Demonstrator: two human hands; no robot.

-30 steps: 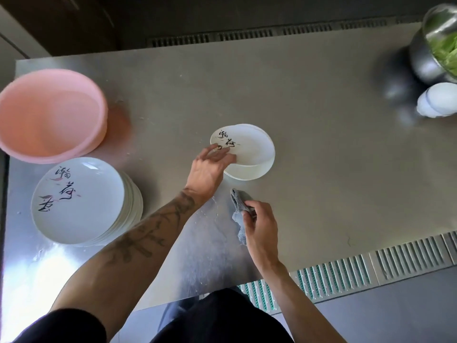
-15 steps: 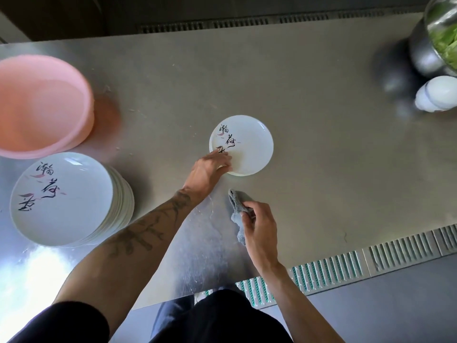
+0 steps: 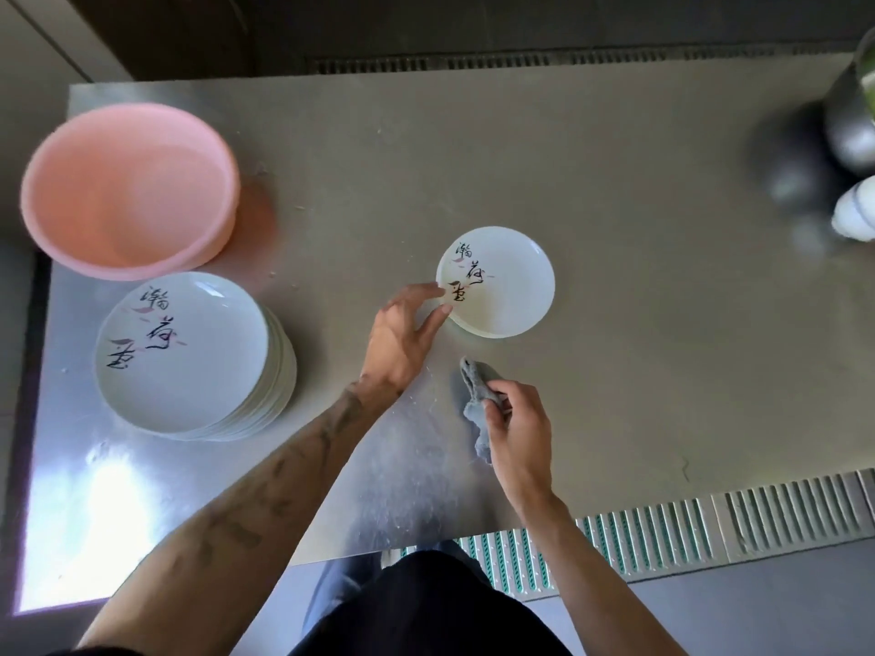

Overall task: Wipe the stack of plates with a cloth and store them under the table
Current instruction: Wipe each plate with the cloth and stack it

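Containers. Pink plastic basin point(image 3: 128, 191), round and deep, at the far-left corner of the table point(image 3: 473, 149); only its smooth, blurred pink inner wall shows. Metal bowl point(image 3: 852, 130) at the far right, cut by the frame edge, with something green inside at its rim. Just below it is a white rounded object point(image 3: 859, 213); I cannot tell what it is.

Task items. The stack point(image 3: 189, 357) of white glossy plates sits near-left on the table, just in front of the basin. Its edges are stepped slightly to the right, and the top face carries dark brush lettering with pinkish strokes. A single plate point(image 3: 502, 281) with the same pattern lies flat mid-table, well apart from the stack. A second rim seems to show under its near edge.

Hands. Left hand point(image 3: 402, 333): fingers extended and loosely spread, tips touching the plate's near-left rim, holding nothing. Right hand point(image 3: 516, 428): fingers curled round a crumpled grey cloth point(image 3: 476, 395), near the plate. The cloth's upper end pokes out toward the plate, and it lies low over the table.

Surfaces. The table is brushed steel, matte, with bright glare at the near-left. A slotted grating point(image 3: 663, 527), partly green, runs in the floor along the near edge.
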